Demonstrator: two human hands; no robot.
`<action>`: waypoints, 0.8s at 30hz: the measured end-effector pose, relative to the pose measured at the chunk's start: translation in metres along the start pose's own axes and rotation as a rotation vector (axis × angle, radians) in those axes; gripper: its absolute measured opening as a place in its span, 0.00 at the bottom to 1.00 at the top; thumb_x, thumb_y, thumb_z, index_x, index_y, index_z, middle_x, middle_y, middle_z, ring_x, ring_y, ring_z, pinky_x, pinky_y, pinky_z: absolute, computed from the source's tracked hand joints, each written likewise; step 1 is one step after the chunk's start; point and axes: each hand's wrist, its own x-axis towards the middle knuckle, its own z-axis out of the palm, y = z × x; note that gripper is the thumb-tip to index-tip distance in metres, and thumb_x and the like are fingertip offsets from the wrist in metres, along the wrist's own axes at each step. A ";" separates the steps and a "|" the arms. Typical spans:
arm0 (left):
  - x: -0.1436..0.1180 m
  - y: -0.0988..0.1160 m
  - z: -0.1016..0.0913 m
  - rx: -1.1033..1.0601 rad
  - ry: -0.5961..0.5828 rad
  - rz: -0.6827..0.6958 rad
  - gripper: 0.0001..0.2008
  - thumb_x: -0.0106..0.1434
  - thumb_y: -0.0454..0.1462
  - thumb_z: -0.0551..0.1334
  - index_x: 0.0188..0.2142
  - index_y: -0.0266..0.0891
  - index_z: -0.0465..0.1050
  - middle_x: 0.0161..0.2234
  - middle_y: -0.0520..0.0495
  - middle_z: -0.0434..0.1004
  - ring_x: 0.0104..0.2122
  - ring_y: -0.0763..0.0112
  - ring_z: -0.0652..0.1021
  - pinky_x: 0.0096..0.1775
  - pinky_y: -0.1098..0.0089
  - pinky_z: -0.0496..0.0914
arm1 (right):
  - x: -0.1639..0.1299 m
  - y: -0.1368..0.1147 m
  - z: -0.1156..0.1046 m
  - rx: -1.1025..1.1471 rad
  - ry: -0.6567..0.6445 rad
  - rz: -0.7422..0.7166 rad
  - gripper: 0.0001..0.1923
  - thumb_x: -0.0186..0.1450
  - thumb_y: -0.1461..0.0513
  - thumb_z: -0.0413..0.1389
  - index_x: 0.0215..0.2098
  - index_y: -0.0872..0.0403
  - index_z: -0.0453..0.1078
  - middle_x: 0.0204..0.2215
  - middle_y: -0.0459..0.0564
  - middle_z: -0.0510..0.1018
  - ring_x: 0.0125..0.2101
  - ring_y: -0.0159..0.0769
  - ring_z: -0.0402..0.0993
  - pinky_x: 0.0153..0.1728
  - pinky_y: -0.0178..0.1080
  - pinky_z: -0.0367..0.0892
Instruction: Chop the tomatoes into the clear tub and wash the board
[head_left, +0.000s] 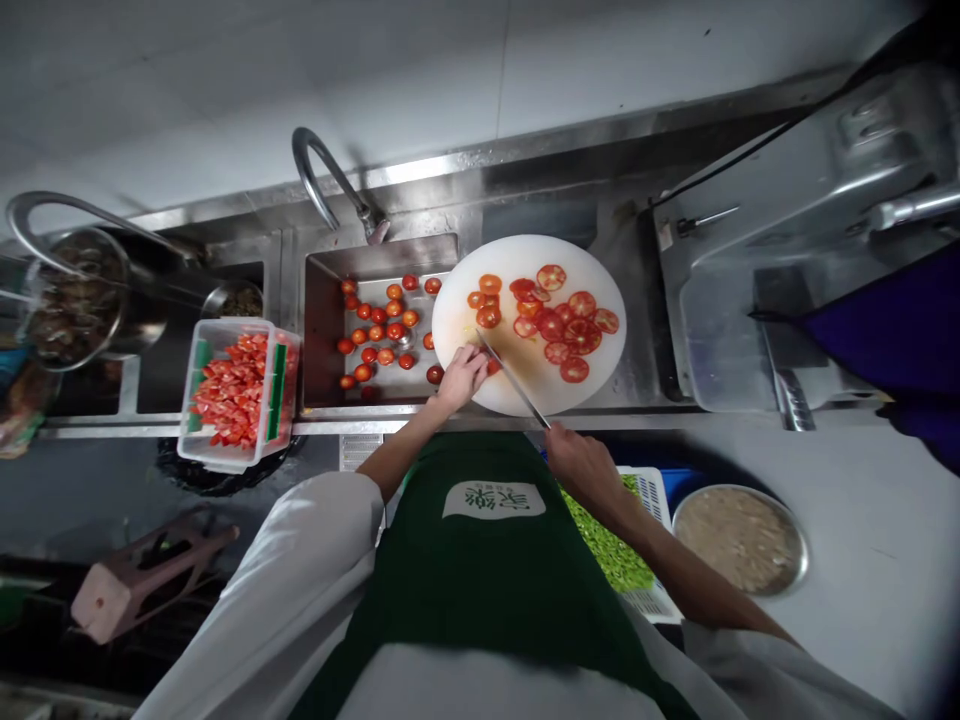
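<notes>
Left fingers [478,361] curl, apparently over tomato [493,367], beside a long metal blade [513,379].

White sleeves [315,560], dark green apron [480,580] with a white patch [493,499] of green characters

A pale wall [405,80] with thin seams rises behind a metal surface [420,222] with built-in sinks [322,335]. A curved faucet [341,178] stands near it, another tap [97,207] farther left. Light glints along the back ledge [420,171]; a pinkish stool [105,600] sits lower left.
</notes>
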 end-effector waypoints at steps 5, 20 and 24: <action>-0.002 -0.002 0.001 -0.032 0.048 0.014 0.11 0.79 0.38 0.56 0.45 0.41 0.77 0.44 0.42 0.71 0.46 0.60 0.75 0.53 0.59 0.75 | 0.031 -0.004 -0.001 0.021 -0.088 0.002 0.17 0.78 0.68 0.41 0.57 0.66 0.67 0.40 0.66 0.84 0.46 0.48 0.86 0.43 0.39 0.72; -0.015 0.007 -0.002 -0.127 0.222 -0.024 0.08 0.78 0.37 0.57 0.42 0.42 0.74 0.41 0.43 0.76 0.43 0.62 0.78 0.49 0.61 0.76 | -0.015 0.000 0.017 0.005 -0.012 0.052 0.20 0.82 0.61 0.38 0.54 0.59 0.71 0.37 0.62 0.85 0.41 0.49 0.87 0.41 0.40 0.72; -0.011 0.003 0.002 -0.096 0.129 -0.001 0.12 0.78 0.37 0.55 0.39 0.41 0.75 0.39 0.43 0.76 0.42 0.62 0.78 0.48 0.61 0.77 | -0.005 -0.010 0.005 0.018 -0.051 0.034 0.20 0.81 0.63 0.38 0.57 0.60 0.69 0.37 0.61 0.85 0.43 0.48 0.87 0.42 0.40 0.72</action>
